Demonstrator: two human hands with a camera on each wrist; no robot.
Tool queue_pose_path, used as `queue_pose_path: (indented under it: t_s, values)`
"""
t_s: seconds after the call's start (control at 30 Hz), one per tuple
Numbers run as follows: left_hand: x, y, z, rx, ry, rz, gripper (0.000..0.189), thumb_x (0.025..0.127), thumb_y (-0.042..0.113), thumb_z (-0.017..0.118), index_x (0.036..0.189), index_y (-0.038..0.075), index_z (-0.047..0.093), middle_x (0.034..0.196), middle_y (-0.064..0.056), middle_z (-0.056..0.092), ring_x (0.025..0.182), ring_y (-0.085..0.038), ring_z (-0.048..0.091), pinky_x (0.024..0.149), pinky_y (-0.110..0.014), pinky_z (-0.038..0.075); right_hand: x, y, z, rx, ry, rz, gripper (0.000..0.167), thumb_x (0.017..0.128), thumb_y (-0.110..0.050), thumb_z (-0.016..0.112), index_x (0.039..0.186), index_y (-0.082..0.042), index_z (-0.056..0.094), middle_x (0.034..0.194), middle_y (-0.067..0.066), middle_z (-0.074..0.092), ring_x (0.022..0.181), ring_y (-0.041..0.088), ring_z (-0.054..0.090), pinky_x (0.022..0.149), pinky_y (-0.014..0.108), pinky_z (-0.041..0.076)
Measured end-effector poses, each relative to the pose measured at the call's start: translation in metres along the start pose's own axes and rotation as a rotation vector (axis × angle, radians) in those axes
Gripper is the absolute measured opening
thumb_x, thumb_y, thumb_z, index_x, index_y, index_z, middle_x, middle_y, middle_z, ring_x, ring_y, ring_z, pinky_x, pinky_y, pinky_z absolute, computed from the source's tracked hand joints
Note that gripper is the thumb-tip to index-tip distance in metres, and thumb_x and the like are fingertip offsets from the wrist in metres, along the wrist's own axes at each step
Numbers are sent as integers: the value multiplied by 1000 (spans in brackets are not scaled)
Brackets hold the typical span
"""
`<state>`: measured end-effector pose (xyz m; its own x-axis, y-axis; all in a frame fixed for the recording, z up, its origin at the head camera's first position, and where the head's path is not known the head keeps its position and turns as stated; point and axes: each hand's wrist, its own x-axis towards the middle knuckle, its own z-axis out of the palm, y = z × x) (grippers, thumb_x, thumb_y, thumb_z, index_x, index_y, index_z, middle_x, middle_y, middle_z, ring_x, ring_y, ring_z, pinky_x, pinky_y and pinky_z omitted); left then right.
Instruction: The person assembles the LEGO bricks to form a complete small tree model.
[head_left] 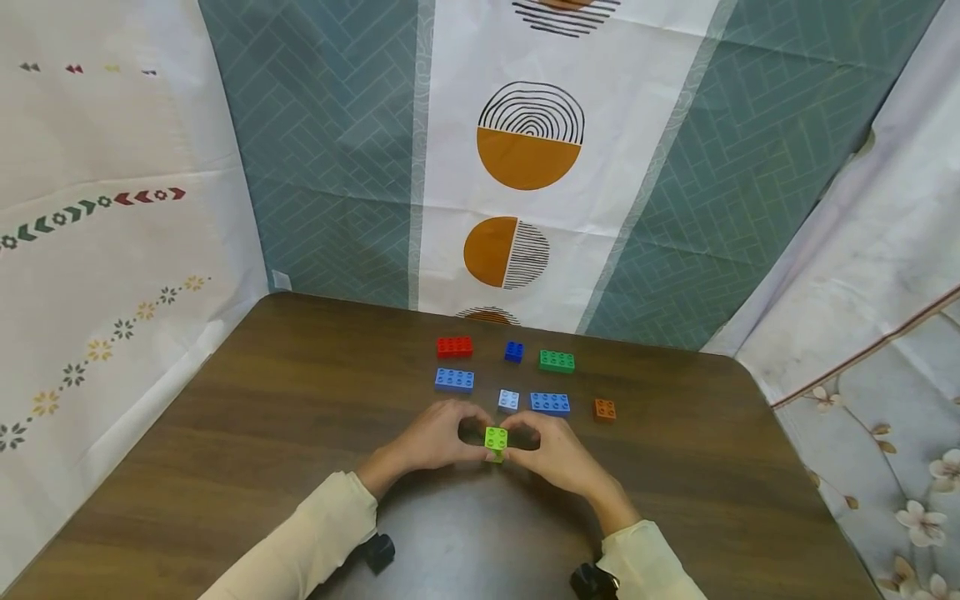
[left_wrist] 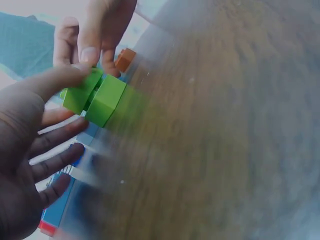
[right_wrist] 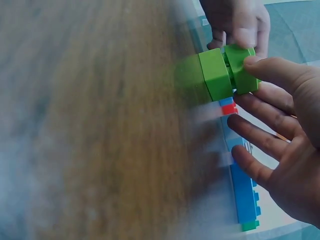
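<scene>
Two lime green bricks stand one over the other in the middle of the table. The upper brick point(head_left: 497, 437) is pinched between thumb and fingers of my left hand point(head_left: 438, 437) on one side and my right hand point(head_left: 557, 452) on the other. Below it, the lower brick point(right_wrist: 215, 75) rests on the wood, mirrored in its surface. A narrow gap with studs in it shows between the two in both wrist views. In the left wrist view the upper brick point(left_wrist: 82, 95) sits slightly askew to the lower. The other fingers of both hands are spread.
Behind the hands lie a light blue brick point(head_left: 508, 401), two blue bricks point(head_left: 454, 381) point(head_left: 550, 404), a red brick point(head_left: 454, 347), a small dark blue brick point(head_left: 513, 352), a green brick point(head_left: 557, 361) and an orange brick point(head_left: 604, 409). Patterned cloths hang around the brown table point(head_left: 300, 400).
</scene>
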<state>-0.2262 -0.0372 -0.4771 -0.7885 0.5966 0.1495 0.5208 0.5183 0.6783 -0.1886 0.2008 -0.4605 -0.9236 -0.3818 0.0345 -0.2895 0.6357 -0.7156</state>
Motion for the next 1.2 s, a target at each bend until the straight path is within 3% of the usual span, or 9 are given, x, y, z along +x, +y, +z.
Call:
queue_pose_path:
  t_s: [0.17, 0.47, 0.73, 1.2]
  values:
    - [0, -1, 0, -53, 24, 27, 31, 87, 43, 81, 110, 24, 76, 105, 13, 75, 98, -10, 65, 88, -32, 54, 2, 1, 0, 4, -11, 7, 28, 90, -30, 81, 116, -24, 72, 121, -4, 73, 118, 22, 64, 97, 53, 55]
    - [0, -4, -1, -160, 3, 33, 25, 86, 36, 84, 106, 23, 76, 99, 12, 75, 93, -11, 70, 85, -31, 58, 1, 1, -1, 17, -9, -20, 26, 91, -28, 80, 115, -24, 73, 121, -5, 73, 121, 23, 63, 99, 57, 54]
    - [0, -3, -3, -153, 3, 18, 25, 86, 35, 85, 106, 25, 76, 100, 12, 75, 95, -10, 69, 86, -32, 57, 1, 2, -1, 23, -13, -50, 26, 91, -26, 80, 115, -25, 72, 121, -6, 74, 124, 25, 63, 106, 63, 48]
    - [0, -5, -2, -169, -4, -21, 23, 85, 35, 85, 105, 27, 78, 101, 14, 76, 95, -11, 68, 84, -31, 56, 1, 0, -2, 25, -30, -61, 25, 91, -22, 79, 115, -24, 72, 117, -4, 74, 116, 23, 64, 101, 57, 53]
